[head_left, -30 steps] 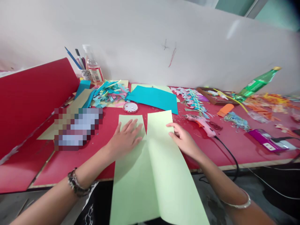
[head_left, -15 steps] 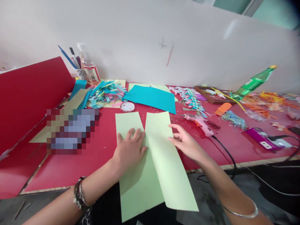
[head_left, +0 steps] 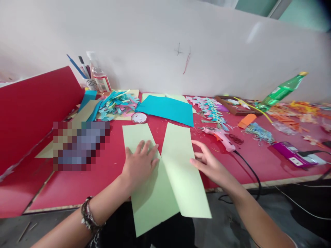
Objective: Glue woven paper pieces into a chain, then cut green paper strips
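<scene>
Head view: red table [head_left: 85, 179], person seated at its near edge, both bare forearms reaching in.
Left hand: left hand [head_left: 138, 165] lies flat, palm down, fingers spread, pressing on the left green strip [head_left: 144, 203]; nothing clasped, hand open.
Right hand: right hand [head_left: 209, 165] open too, fingers stretched out, its fingertips at the right edge of the right green strip [head_left: 182, 172]; touching or just shy of it, cannot tell. Holds nothing.
Green paper: two long pale-green strips side by side, far ends splayed apart in a narrow V, near ends overlapping and hanging over the table's front edge toward the lap.
Wrist: beaded bracelet [head_left: 89, 217] on the left arm.
Behind the strips: turquoise sheet [head_left: 168, 110] lying flat, a small round tin [head_left: 139, 117] just left of it, a heap of blue and pink paper cuttings [head_left: 116, 103] farther left.
Right of the strips: pink glue gun [head_left: 219, 133] on its side, black cord trailing off the table edge; purple power strip [head_left: 292, 155] well beyond; green bottle [head_left: 280, 91] tilted against the white wall.
Far left: red sheet [head_left: 33, 106] propped up, cup of pens [head_left: 86, 77] and a clear bottle [head_left: 99, 74] behind it.
Blurred patch: pixelated block at left centre, contents not readable.
</scene>
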`<state>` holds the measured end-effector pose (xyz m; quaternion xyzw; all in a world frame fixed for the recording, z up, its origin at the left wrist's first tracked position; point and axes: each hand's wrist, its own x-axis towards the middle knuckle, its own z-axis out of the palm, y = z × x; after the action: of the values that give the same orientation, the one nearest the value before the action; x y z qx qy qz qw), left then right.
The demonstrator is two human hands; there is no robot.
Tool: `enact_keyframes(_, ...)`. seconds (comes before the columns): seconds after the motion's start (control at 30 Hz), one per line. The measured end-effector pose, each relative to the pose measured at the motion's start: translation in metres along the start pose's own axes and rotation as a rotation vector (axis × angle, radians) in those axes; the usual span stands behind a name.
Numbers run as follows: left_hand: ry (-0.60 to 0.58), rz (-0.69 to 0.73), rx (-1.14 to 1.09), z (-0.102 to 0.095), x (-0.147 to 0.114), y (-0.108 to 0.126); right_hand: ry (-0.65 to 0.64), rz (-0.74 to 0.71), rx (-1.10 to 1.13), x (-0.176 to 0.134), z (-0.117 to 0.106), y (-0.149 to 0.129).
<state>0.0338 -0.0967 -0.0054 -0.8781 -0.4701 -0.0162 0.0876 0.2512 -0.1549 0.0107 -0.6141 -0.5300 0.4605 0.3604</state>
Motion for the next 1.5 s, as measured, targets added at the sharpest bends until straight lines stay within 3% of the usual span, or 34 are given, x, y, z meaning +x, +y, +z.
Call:
enact_keyframes(0.13,0.063,-0.012,0.001,-0.003,0.0,-0.004,-0.05,-0.015,-0.101,-0.003,0.005,-0.005)
enact_keyframes(0.3,0.007,0.062,-0.12,-0.006,-0.015,-0.001,0.081,-0.124,-0.236,0.01,0.011,0.007)
enact_keyframes(0.43,-0.016,0.038,-0.13,-0.001,-0.022,0.002,0.162,-0.156,-0.271,0.017,0.018,0.008)
enact_keyframes(0.93,0.149,0.047,-0.171,0.013,-0.021,-0.001,0.171,-0.249,-0.442,0.011,0.025,0.008)
enact_keyframes(1.5,0.052,0.059,-0.16,0.006,-0.023,-0.002,0.17,-0.171,-0.565,0.0,0.011,0.017)
